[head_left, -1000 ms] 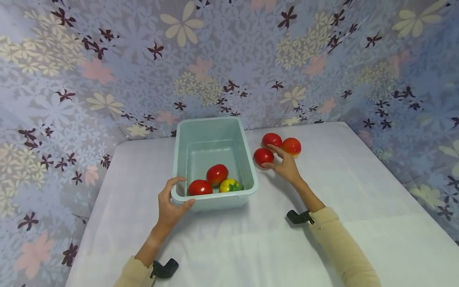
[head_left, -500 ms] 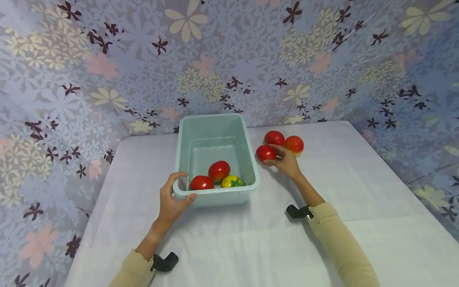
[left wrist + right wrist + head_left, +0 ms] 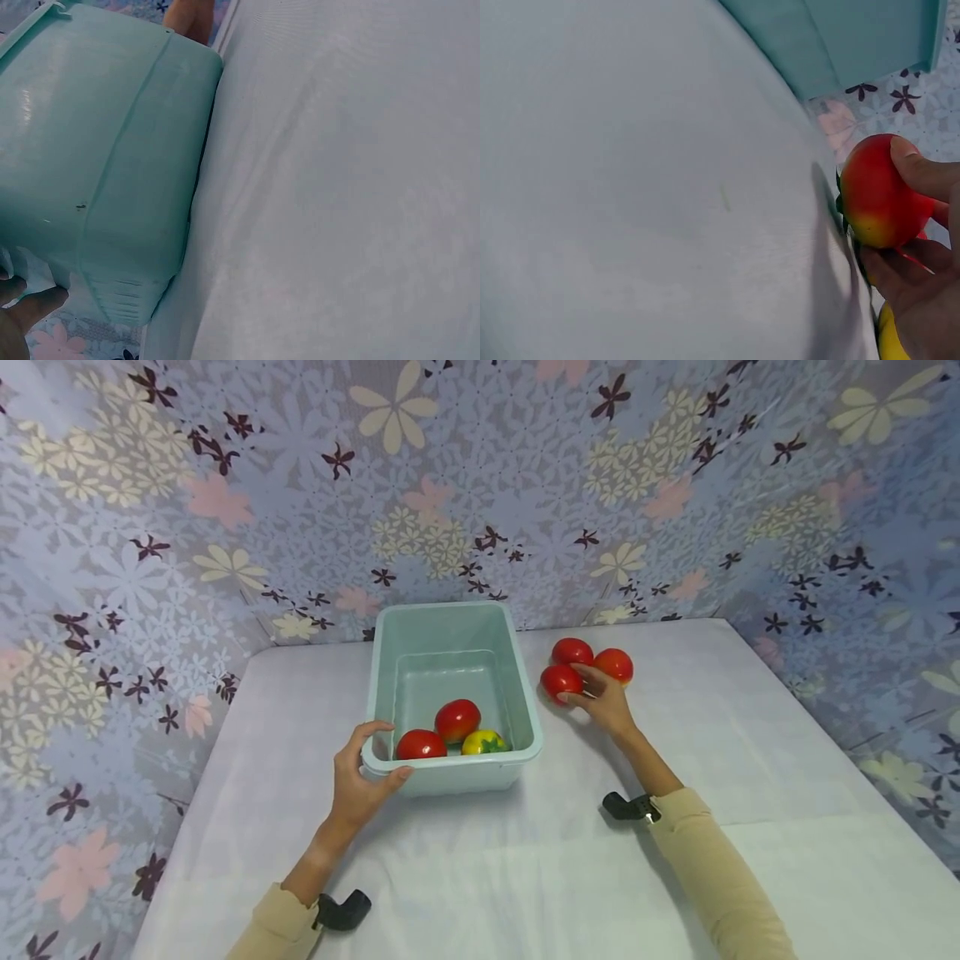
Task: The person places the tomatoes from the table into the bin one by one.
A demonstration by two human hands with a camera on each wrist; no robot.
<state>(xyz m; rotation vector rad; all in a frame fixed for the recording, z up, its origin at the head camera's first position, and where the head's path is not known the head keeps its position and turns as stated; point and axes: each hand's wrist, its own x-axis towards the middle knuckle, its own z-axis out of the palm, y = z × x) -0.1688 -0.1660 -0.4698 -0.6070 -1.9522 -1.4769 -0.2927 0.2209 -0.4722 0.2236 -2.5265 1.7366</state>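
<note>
In the head view my left hand (image 3: pixel 358 789) grips the near-left corner of a pale green plastic tub (image 3: pixel 534 727), thumb outside and fingers over the rim. Inside the tub lie two red tomatoes, one (image 3: pixel 422 744) by the near wall and another (image 3: pixel 457 720) behind it, and a yellow tomato (image 3: pixel 480 742) with green leaves. To the right of the tub my right hand (image 3: pixel 606 703) holds a red tomato (image 3: pixel 881 187) between thumb and fingers; the right wrist view shows its yellowish patch and green leaves. Two more red tomatoes, one (image 3: pixel 573 651) behind and one (image 3: pixel 615 665) to the right, sit close by.
A white cloth (image 3: pixel 480 877) covers the table. Flowered sheeting (image 3: pixel 480 485) rises behind the table and along both sides. The tub stands near the back edge. Black camera mounts (image 3: pixel 341 910) are strapped at both wrists.
My right fingers have drawn closer around the tomato, which has shifted slightly right. The left hand stays on the tub's corner. The head view has shifted a little.
</note>
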